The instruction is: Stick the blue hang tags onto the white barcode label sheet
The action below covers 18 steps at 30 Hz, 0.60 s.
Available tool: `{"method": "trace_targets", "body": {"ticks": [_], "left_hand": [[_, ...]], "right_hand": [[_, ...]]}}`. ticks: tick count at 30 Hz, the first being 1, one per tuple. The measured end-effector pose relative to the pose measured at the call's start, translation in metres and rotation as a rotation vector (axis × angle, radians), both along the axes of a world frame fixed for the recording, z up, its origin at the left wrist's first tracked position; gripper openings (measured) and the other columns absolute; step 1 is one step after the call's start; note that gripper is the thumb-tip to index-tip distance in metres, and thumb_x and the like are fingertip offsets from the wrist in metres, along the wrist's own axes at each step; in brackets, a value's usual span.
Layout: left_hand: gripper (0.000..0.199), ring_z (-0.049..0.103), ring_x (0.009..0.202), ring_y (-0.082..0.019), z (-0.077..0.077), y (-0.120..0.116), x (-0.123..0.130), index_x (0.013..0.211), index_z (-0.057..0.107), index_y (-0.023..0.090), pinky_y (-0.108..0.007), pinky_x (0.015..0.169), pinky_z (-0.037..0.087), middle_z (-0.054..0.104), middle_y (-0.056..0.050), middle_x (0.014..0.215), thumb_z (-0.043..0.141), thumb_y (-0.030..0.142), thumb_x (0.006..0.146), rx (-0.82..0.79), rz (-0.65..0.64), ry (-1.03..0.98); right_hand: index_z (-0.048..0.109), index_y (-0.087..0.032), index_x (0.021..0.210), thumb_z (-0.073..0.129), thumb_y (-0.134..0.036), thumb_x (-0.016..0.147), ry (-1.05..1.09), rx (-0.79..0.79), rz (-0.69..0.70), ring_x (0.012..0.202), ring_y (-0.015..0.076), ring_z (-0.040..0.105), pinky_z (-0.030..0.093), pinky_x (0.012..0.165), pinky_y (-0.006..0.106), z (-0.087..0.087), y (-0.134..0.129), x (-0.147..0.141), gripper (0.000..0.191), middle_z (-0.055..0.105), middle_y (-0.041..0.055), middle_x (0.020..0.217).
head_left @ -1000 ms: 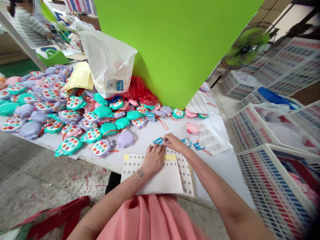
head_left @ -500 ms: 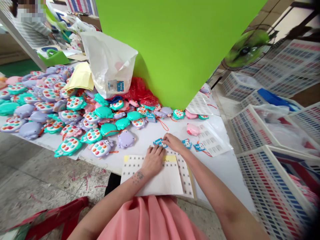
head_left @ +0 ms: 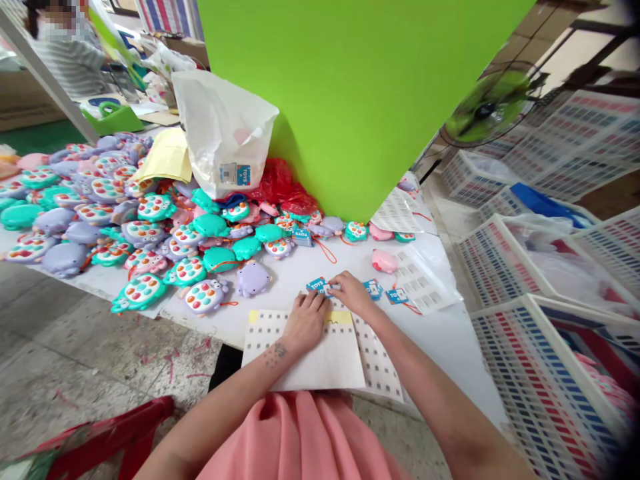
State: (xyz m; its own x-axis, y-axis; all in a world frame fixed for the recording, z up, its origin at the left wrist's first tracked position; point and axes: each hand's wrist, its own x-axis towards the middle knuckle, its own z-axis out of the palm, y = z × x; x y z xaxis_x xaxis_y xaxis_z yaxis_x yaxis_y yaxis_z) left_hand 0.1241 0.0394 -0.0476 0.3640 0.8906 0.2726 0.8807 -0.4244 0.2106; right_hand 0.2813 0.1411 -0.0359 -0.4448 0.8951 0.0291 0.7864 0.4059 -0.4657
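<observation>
My left hand (head_left: 307,323) lies palm down on the white sticker sheets (head_left: 295,373), fingers stretched out, tips at the lower edge of a blue toy tag (head_left: 316,285). My right hand (head_left: 351,293) is closed in a pinch at that tag's right end; whatever is between its fingertips is too small to make out. Small dark printed squares cover the sheets, which have a yellow strip along the top. To the right of my right hand lie more blue tags (head_left: 397,295) with an orange cord. A pink toy (head_left: 384,261) sits just beyond them.
Purple, green and pink animal toys (head_left: 145,292) are heaped across the left of the table. Behind them stand a white plastic bag (head_left: 220,127) and a green panel (head_left: 350,100). White plastic crates (head_left: 530,373) and a fan (head_left: 487,110) are on the right. A co-worker (head_left: 70,60) is at far left.
My right hand has shifted slightly right and down beside the tag. The lower sticker sheet has swung a little to the right. My left hand stays in place.
</observation>
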Motion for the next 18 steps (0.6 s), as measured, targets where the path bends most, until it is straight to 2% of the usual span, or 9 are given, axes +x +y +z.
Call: {"method": "trace_targets", "body": {"ticks": [4,7,11,16,18], "left_hand": [[0.040,0.037,0.125,-0.024,-0.002,0.000,-0.001,0.126,0.044,0.017,-0.043,0.102,0.030,0.050,-0.009,0.128,0.040,0.014,0.086,0.006,-0.014,0.005],[0.041,0.036,0.125,-0.025,-0.004,-0.001,-0.002,0.126,0.043,0.018,-0.044,0.103,0.030,0.047,-0.009,0.130,0.040,0.014,0.086,0.019,-0.012,-0.005],[0.036,0.041,0.117,-0.025,-0.005,-0.001,-0.002,0.120,0.047,0.017,-0.045,0.103,0.030,0.049,-0.010,0.123,0.042,0.012,0.085,0.023,0.007,-0.029],[0.029,0.047,0.105,-0.023,-0.003,-0.002,-0.001,0.112,0.050,0.017,-0.044,0.099,0.034,0.054,-0.009,0.106,0.041,0.012,0.085,0.008,-0.004,-0.020],[0.027,0.048,0.102,-0.023,-0.002,-0.002,-0.001,0.111,0.051,0.017,-0.044,0.097,0.035,0.055,-0.009,0.104,0.041,0.013,0.085,0.010,-0.007,-0.012]], "right_hand": [[0.057,-0.019,0.080,0.061,-0.023,0.073,0.255,-0.196,-0.132,0.066,0.0123,0.058,0.045,0.065,0.025,-0.006,0.001,-0.003,0.009,0.061,-0.0007,0.075],[0.054,-0.019,0.076,0.058,-0.024,0.073,0.419,-0.353,-0.224,0.057,0.0118,0.055,0.044,0.054,0.023,-0.009,0.006,-0.001,0.007,0.056,-0.0039,0.060],[0.054,-0.018,0.079,0.056,-0.024,0.072,0.456,-0.385,-0.288,0.054,0.0116,0.054,0.044,0.048,0.021,-0.004,0.011,0.006,0.009,0.055,-0.0037,0.059],[0.058,-0.018,0.089,0.055,-0.022,0.072,0.454,-0.380,-0.309,0.056,0.0114,0.056,0.046,0.048,0.021,0.001,0.015,0.010,0.017,0.059,-0.0017,0.063],[0.060,-0.018,0.090,0.056,-0.021,0.073,0.444,-0.374,-0.319,0.054,0.0109,0.055,0.045,0.047,0.020,0.002,0.016,0.012,0.018,0.059,-0.0022,0.061]]}}
